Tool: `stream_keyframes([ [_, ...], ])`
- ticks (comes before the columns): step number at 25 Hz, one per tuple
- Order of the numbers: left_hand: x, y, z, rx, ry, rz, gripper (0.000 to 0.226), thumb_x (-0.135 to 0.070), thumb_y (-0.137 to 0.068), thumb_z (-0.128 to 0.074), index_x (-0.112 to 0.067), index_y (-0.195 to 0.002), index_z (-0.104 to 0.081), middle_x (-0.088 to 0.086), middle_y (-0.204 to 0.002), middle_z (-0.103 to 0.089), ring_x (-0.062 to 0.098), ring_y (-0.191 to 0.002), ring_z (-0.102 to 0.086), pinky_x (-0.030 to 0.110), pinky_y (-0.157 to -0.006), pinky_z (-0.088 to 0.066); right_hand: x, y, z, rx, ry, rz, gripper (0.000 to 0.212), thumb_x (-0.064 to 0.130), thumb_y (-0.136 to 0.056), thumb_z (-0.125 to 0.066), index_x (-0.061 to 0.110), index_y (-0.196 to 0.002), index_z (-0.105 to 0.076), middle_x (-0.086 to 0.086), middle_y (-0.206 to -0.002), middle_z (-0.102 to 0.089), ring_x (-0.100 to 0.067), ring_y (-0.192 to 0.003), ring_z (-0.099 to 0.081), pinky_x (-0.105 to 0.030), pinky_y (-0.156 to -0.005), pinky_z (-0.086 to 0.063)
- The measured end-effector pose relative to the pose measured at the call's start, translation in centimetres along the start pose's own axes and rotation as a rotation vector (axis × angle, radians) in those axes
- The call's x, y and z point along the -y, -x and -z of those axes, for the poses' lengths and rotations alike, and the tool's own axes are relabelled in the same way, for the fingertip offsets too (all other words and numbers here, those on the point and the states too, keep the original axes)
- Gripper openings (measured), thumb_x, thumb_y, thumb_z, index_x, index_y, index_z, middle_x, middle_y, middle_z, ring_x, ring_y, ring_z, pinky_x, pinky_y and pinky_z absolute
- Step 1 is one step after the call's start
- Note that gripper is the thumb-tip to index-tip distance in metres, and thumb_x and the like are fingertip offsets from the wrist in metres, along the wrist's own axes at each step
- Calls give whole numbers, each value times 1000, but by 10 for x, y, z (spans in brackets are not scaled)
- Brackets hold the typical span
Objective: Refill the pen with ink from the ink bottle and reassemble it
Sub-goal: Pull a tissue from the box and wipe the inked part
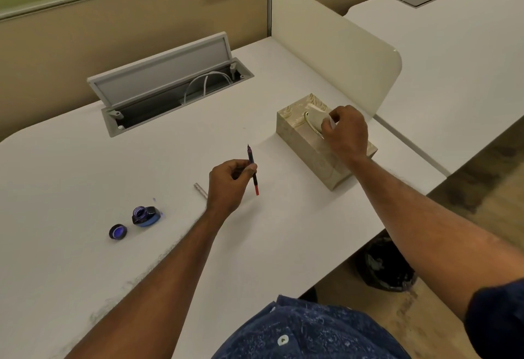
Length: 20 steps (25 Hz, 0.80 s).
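Note:
My left hand (226,185) pinches the inner part of the pen (253,170), a thin dark stick with an ink-stained nib pointing away and a red rear end. The silver pen barrel (200,190) lies on the desk just left of that hand. Further left stands the ink bottle (145,216), uncapped, and its blue cap (118,231) rests upturned beside it. My right hand (346,131) sits on top of the beige tissue box (309,146), fingers closed on a white tissue (329,124) at the slot.
A small ink smear (154,199) marks the white desk (71,188) near the bottle. An open cable hatch (170,83) with white cords lies at the back. A cream divider (340,46) stands right of the box. A black bin (385,268) sits under the desk edge.

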<state>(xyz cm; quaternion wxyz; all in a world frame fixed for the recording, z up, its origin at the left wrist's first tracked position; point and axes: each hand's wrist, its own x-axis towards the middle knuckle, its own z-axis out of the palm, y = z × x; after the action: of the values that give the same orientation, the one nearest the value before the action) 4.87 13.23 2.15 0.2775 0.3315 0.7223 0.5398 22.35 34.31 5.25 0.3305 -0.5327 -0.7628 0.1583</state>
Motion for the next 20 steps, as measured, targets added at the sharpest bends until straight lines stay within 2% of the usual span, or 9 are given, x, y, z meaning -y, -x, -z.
stream_keyframes([
  [5,-3,2,7,-14,8,-19,12,-22,-86,-70,-13,-93,-73,1,-85,-75,14,-83,-72,33,-83,-57,24,8,12,-141,-227,57,15,23,-82,-57,10,-76,-62,-2,-72,-63,-16,-66,-56,-26,-60,-44],
  [9,-5,4,14,-25,12,-26,13,-23,-86,-70,-13,-93,-73,-1,-84,-75,12,-82,-72,26,-79,-56,44,24,10,-113,-505,-57,15,22,-83,-58,12,-72,-56,4,-61,-52,-11,-55,-46,-27,-54,-41],
  [11,-6,7,18,-32,30,-18,11,-23,-86,-70,-14,-92,-73,-1,-84,-75,12,-82,-72,24,-77,-55,52,35,3,-54,-612,-134,12,19,-82,-59,9,-76,-58,1,-61,-51,-12,-56,-45,-30,-54,-41],
  [13,-5,10,24,-39,42,-5,10,-23,-86,-70,-15,-92,-73,-1,-84,-75,11,-82,-72,24,-72,-53,62,50,-6,44,-750,-226,4,15,-82,-60,11,-80,-60,1,-62,-53,-8,-55,-48,-27,-50,-43],
  [16,-4,16,33,-47,54,-3,10,-23,-87,-69,-15,-92,-73,-1,-84,-75,12,-81,-72,28,-71,-55,72,79,-24,203,-954,-422,10,8,-85,-60,17,-82,-60,2,-70,-60,-7,-63,-59,-27,-49,-52],
  [18,-2,21,41,-51,57,-15,9,-23,-87,-68,-17,-91,-73,-3,-82,-75,9,-78,-71,21,-64,-54,78,97,-36,304,-1011,-505,10,7,-87,-59,16,-85,-60,-1,-81,-65,-15,-77,-63,-31,-54,-55],
  [20,0,26,48,-49,64,-30,10,-23,-88,-67,-16,-91,-74,-4,-82,-75,7,-76,-71,14,-58,-50,85,111,-45,376,-999,-497,8,7,-88,-59,13,-92,-60,-1,-87,-66,-18,-82,-65,-29,-54,-54],
])
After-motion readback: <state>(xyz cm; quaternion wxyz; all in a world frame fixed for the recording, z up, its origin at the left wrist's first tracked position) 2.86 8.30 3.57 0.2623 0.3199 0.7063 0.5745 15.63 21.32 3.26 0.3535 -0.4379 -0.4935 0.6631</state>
